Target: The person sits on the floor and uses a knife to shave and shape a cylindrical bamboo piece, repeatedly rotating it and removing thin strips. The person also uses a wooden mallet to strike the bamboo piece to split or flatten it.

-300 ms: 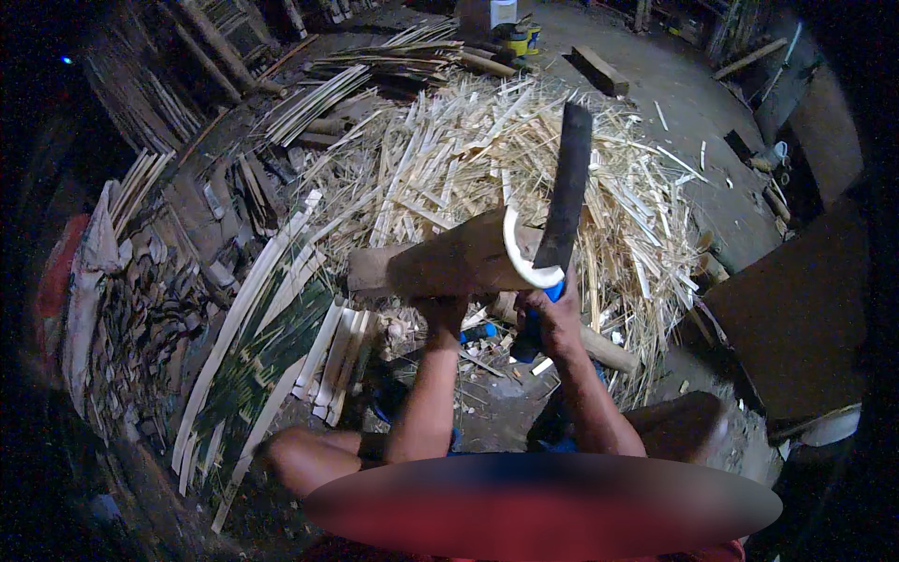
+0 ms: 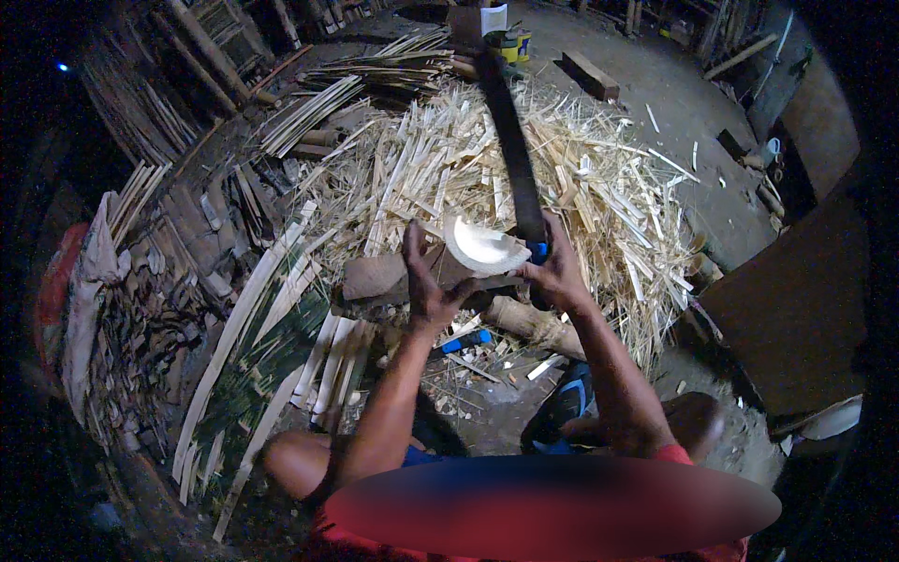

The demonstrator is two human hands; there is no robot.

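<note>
My left hand (image 2: 433, 292) grips a thick half-round piece of split bamboo (image 2: 375, 277), thumb and fingers spread wide on its sides. The pale cut end (image 2: 482, 249) faces me, with its hollow upward. In my right hand (image 2: 560, 267) is the blue handle of a machete, and this hand's thumb side is at the bamboo's right edge. The dark machete blade (image 2: 510, 140) points up and away, leaning slightly left. Beneath the hands lies a round bamboo log (image 2: 529, 323). A blue-and-black handled tool (image 2: 465, 342) rests on the ground near it.
A large heap of pale bamboo shavings (image 2: 609, 206) spreads ahead. Long split strips (image 2: 239, 328) and a pile of dark offcuts (image 2: 159, 309) lie to the left. A brown panel (image 2: 796, 318) stands at right. Farther off are a wooden block (image 2: 590, 75) and yellow buckets (image 2: 510, 45).
The bamboo piece has rolled so its hollow turns from the right to upward. My left hand has come up from beneath it. The machete blade has swung left.
</note>
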